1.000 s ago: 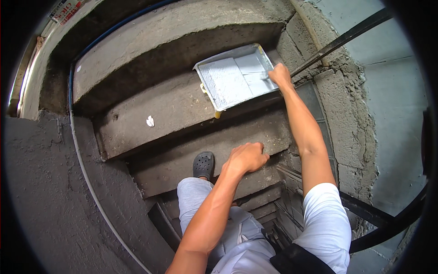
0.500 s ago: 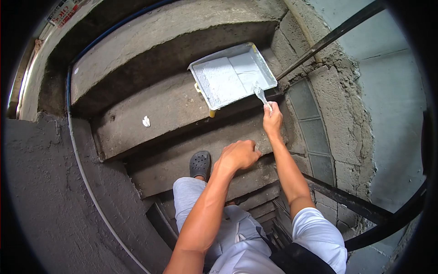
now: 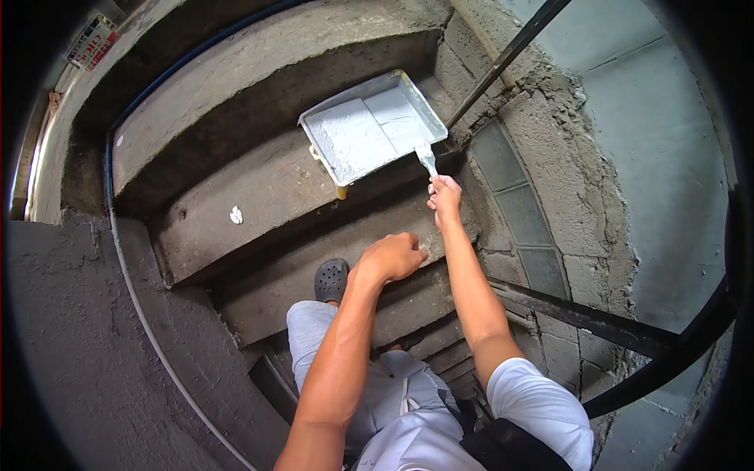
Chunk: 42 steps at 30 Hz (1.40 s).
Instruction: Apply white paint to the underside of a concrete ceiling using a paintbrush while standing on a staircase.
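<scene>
My right hand (image 3: 445, 198) is closed around the handle of a paintbrush (image 3: 429, 162). Its pale, paint-coated bristles point away from me, at the near right edge of a paint tray (image 3: 342, 183). White or light grey paint covers the tray's bottom, smooth at the far right and rougher on the left. The tray rests on a concrete step. Lower and to the left, my left hand (image 3: 390, 257) hangs over a nearer step with its fingers curled under. Whatever those fingers may hold is hidden.
Concrete steps (image 3: 228, 177) rise away from me, and more drop below my legs. A white blob (image 3: 236, 214) lies left of the tray. Black metal bars (image 3: 589, 318) run along the right, beside a rough block wall (image 3: 565, 180). A grey hose (image 3: 141, 302) follows the left wall.
The brush has drawn back a little, from over the paint to the tray's near rim. My whole view has shifted slightly, so the steps and tray appear farther left.
</scene>
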{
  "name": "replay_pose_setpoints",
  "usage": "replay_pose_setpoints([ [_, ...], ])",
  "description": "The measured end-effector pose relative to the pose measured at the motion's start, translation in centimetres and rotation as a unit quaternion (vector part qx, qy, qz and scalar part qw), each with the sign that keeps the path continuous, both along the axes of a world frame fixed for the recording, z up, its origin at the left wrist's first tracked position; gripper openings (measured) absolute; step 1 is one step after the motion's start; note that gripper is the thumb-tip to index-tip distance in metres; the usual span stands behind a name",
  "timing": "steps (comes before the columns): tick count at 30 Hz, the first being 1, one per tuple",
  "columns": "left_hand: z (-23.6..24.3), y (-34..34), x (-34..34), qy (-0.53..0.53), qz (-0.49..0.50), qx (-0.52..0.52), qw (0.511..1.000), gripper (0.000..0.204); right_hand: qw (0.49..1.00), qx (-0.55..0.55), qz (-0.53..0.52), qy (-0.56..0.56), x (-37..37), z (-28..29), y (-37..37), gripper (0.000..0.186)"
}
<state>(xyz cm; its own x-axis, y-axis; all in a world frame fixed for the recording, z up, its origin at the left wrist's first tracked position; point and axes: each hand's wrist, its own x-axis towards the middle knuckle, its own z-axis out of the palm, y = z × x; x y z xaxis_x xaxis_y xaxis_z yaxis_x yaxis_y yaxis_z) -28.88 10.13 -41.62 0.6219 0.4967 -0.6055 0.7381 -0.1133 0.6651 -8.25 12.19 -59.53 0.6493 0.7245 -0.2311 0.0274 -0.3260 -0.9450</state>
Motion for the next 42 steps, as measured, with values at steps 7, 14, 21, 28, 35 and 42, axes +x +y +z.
replay_pose_setpoints([
  [7, -1.7, -0.3, -1.6, -0.006, 0.018, 0.006, 1.000, 0.039, 0.895, 0.026, -0.047, 0.443, 0.2, 1.9, -3.7, 0.015],
  [14, -1.8, 0.9, -1.1, 0.019, 0.008, -0.058, 0.998, 0.037, 0.887, 0.142, -0.026, 0.438, 4.2, 7.5, -13.4, 0.014],
  [21, -6.9, 4.1, 2.1, -0.111, -0.230, -0.141, 0.957, 0.026, 0.839, 0.147, 0.046, 0.521, 4.7, 18.8, -33.8, 0.017],
  [28, -6.3, -2.6, 7.9, 0.037, -0.247, -0.348, 0.904, 0.033, 0.890, 0.219, -0.108, 0.384, 2.4, 27.4, -57.5, 0.017],
  [35, 17.9, -14.8, 14.9, -0.080, -0.504, -0.302, 0.805, 0.033, 0.867, 0.237, -0.289, 0.329, -5.7, 27.9, -75.7, 0.012],
  [42, 37.2, -21.1, 22.6, -0.584, -0.283, 0.201, 0.734, 0.015, 0.815, 0.323, -0.380, 0.294, -8.1, 30.4, -82.3, 0.010],
])
